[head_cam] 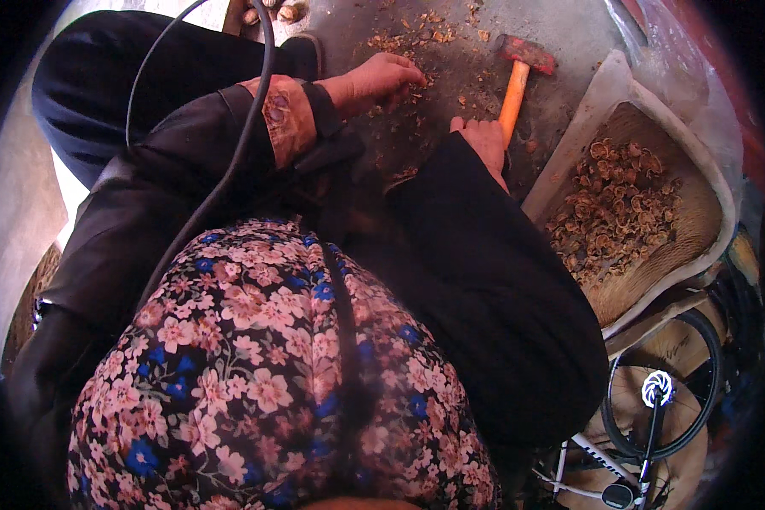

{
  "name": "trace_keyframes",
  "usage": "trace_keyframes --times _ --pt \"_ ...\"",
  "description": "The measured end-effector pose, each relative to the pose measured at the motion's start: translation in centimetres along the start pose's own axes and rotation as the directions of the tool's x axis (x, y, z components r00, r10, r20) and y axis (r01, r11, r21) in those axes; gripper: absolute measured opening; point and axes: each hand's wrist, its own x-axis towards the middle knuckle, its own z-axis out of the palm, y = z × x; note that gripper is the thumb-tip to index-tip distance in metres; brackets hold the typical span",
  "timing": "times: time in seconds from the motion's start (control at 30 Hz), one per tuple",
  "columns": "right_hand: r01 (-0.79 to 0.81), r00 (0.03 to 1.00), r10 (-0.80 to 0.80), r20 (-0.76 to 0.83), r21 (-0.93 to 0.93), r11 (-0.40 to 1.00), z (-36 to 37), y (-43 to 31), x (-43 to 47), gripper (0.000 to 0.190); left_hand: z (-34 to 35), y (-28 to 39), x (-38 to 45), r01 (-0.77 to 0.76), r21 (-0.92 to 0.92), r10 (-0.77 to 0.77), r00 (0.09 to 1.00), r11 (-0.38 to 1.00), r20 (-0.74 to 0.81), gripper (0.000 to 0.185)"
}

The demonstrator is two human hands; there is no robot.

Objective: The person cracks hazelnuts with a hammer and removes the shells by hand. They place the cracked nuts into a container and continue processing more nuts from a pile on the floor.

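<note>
My left hand is low over the floor at the upper middle, its fingers curled down beside scattered shell bits; whether it holds anything is hidden. To its right, my right hand grips the lower end of the orange handle of a hammer. The hammer's worn red block head points away from me, close to the floor. Right of the hammer stands a woven scoop-shaped basket with a pale rim, holding a heap of broken walnut shells.
Whole walnuts lie at the top left near a shoe. A dark cable loops across my left arm. Clear plastic sheeting lies beyond the basket. A bicycle is at the lower right.
</note>
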Motion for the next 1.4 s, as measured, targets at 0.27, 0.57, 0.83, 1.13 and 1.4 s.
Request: trace_keyframes --times 0.27,0.57,0.83,1.13,1.4 --pt "0.303 0.894 0.289 -0.344 0.937 0.176 -9.4 5.9 -2.7 0.028 3.4 5.0 -2.1 0.056 -0.372 0.029 0.975 0.926 0.218 0.024" --pt "0.519 0.800 0.049 -0.598 0.731 0.443 -25.5 7.8 -8.8 0.029 7.5 14.6 -8.8 -0.025 -0.775 0.540 0.732 0.631 0.415 0.030" --pt "0.479 0.699 -0.056 -0.713 0.408 0.777 -31.4 4.4 -11.3 0.030 6.1 16.4 -12.4 -0.030 -0.844 0.678 0.610 0.536 0.410 0.034" --pt "0.350 0.661 0.037 -0.749 0.353 0.868 -33.0 2.2 -13.1 0.027 7.0 17.5 -14.8 -0.250 -0.794 0.699 0.657 0.555 0.282 0.025" --pt "0.369 0.565 0.089 -0.820 0.348 0.862 -33.6 0.9 -12.3 0.025 6.3 18.1 -16.0 -0.288 -0.840 0.771 0.599 0.460 0.217 0.025"
